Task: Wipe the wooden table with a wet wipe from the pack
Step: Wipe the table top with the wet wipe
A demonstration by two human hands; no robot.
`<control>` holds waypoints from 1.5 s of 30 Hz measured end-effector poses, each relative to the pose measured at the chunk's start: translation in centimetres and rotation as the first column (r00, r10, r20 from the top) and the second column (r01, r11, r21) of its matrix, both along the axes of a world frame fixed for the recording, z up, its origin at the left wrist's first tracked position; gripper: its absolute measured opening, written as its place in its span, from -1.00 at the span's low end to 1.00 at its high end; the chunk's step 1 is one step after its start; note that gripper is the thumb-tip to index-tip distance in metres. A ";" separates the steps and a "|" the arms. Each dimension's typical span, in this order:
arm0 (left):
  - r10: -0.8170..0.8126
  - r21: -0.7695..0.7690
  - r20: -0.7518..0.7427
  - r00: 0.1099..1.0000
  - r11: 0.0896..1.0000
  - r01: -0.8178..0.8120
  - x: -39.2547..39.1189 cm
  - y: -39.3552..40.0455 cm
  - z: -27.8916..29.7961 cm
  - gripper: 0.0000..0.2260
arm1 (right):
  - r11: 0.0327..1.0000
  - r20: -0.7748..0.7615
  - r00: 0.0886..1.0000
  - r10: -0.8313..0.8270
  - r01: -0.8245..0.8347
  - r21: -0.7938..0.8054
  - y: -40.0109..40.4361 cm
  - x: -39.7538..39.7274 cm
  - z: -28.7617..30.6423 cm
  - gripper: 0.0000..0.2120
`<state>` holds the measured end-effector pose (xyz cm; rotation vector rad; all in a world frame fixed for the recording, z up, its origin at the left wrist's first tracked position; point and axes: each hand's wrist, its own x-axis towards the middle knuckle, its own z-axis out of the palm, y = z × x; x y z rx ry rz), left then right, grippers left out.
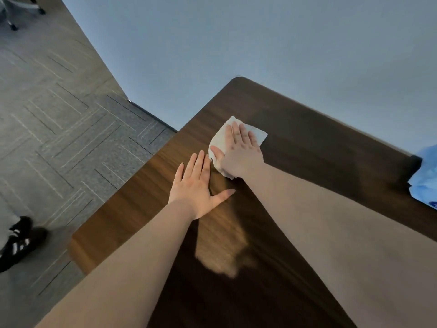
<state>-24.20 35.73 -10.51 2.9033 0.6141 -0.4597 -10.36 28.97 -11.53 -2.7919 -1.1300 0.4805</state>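
Pressing wet wipe flat under spread right grip for full contact with surface; bracing beside it with open, empty left grip.

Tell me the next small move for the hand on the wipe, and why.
Probably slide the right hand with the wet wipe toward the far rounded corner of the wooden table. The palm already presses the wipe flat, the left hand braces bare on the wood beside it, and the stretch ahead lies open.
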 end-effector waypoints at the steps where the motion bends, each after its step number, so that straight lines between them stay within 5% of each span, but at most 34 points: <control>1: 0.001 -0.001 0.003 1.000 1.000 -0.001 0.0 0.0 0.0 -0.06 | 1.000 0.013 1.000 0.007 -0.007 0.008 0.4 0.1 0.0 -0.28; 16: -0.068 0.132 0.006 0.998 0.989 0.066 0.8 -2.3 1.1 -0.20 | 0.996 0.011 0.997 -0.078 0.078 -0.031 -11.2 0.4 -0.3 -0.28; 26: -0.431 -0.041 0.040 0.901 0.901 0.433 6.1 -20.9 2.0 -0.24 | 0.936 0.043 0.941 -0.335 0.337 -0.097 -34.1 -2.6 0.4 -0.26; 40: -0.835 -0.103 -0.050 0.547 0.550 0.829 6.9 -53.5 1.3 -0.13 | 0.546 0.079 0.566 -0.821 0.818 -0.182 -70.1 -7.2 0.2 -0.27; 45: -0.810 -0.074 -0.121 0.574 0.584 0.809 7.0 -57.8 0.7 -0.05 | 0.399 0.099 0.416 -0.904 0.904 -0.154 -78.6 -9.2 0.7 -0.28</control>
